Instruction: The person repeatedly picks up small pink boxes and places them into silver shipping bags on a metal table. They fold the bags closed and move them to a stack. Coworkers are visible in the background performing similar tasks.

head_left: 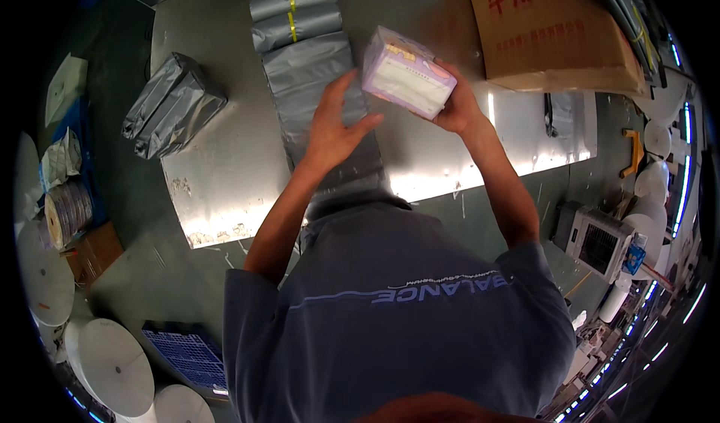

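Purple pack (pixel 409 76) looks light and squashy, best held gently by both ends; right hand (pixel 459 109) pinches one, left hand (pixel 332 133) spread empty.

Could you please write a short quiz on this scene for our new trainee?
1. Which hand holds the purple-and-white pack?
2. True or false: the cardboard box is to the right of the purple-and-white pack.
3. Where is the crumpled grey bag relative to the flat grey bags?
A) To their left
B) To their right
C) On top of them

Key: 1. The right hand. 2. True. 3. A.
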`<state>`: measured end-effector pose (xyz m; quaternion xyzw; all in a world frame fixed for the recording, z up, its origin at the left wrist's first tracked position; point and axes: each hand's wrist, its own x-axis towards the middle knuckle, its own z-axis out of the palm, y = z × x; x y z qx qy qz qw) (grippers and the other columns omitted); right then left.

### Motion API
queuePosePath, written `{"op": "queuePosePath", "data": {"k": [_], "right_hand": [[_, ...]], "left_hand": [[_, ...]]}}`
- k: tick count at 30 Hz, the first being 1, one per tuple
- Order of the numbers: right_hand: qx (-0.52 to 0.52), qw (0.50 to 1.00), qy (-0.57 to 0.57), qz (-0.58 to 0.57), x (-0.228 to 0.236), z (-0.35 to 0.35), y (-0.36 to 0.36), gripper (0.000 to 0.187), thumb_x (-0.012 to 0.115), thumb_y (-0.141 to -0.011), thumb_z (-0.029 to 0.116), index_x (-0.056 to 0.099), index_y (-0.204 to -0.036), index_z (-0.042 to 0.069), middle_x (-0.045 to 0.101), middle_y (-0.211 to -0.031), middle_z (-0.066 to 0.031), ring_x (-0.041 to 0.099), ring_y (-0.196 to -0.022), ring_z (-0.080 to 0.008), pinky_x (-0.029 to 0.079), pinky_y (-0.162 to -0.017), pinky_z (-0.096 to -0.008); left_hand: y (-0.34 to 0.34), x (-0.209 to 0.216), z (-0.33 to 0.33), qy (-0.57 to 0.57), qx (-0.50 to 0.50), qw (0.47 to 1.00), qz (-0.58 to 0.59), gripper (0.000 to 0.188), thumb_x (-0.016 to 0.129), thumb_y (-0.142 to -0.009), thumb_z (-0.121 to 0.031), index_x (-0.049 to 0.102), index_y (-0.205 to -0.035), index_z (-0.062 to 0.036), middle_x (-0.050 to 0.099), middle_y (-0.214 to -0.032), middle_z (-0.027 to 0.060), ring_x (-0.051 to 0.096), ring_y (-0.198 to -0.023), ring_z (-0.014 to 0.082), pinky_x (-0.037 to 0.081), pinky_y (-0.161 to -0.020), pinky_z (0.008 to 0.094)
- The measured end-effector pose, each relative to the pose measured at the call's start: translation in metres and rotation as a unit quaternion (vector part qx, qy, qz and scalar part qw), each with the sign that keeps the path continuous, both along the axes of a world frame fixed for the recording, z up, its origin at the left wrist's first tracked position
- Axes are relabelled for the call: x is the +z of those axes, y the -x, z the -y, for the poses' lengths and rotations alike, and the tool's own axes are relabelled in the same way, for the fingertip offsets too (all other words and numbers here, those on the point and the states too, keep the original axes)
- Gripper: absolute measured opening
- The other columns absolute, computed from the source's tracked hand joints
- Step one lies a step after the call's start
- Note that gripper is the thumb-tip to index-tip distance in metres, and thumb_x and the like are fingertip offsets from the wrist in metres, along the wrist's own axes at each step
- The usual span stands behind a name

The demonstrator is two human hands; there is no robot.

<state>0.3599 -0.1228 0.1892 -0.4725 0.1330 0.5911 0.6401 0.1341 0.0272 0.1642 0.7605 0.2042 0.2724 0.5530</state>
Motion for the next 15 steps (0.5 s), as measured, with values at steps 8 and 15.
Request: {"op": "queuePosePath", "data": {"k": [8,15], "right_hand": [[-0.05,0.992,-0.072,-0.093,0.001,0.059,0.128,0.063,0.047,-0.103,0.057,0.051,-0.146,0.011,0.062,-0.139,-0.0126,0.064,-0.12,-0.0347,0.057,-0.09,-0.0514],[-0.045,0.995,-0.015,-0.083,-0.004,0.075,0.169,0.054,0.046,-0.105,0.05,0.055,-0.142,0.013,0.064,-0.136,-0.0105,0.064,-0.12,-0.0335,0.058,-0.09,-0.0508]], "left_hand": [[0.064,-0.016,0.046,0.111,0.056,0.992,-0.022,0.022,0.071,-0.098,-0.02,0.072,-0.114,-0.0053,0.072,-0.104,0.008,0.07,-0.092,0.0198,0.055,-0.072,0.034],[0.147,-0.143,0.046,-0.448,-0.005,0.871,-0.201,0.015,0.067,-0.091,-0.014,0.071,-0.104,-0.0089,0.069,-0.104,0.0084,0.069,-0.094,0.0303,0.058,-0.076,0.0408]]}}
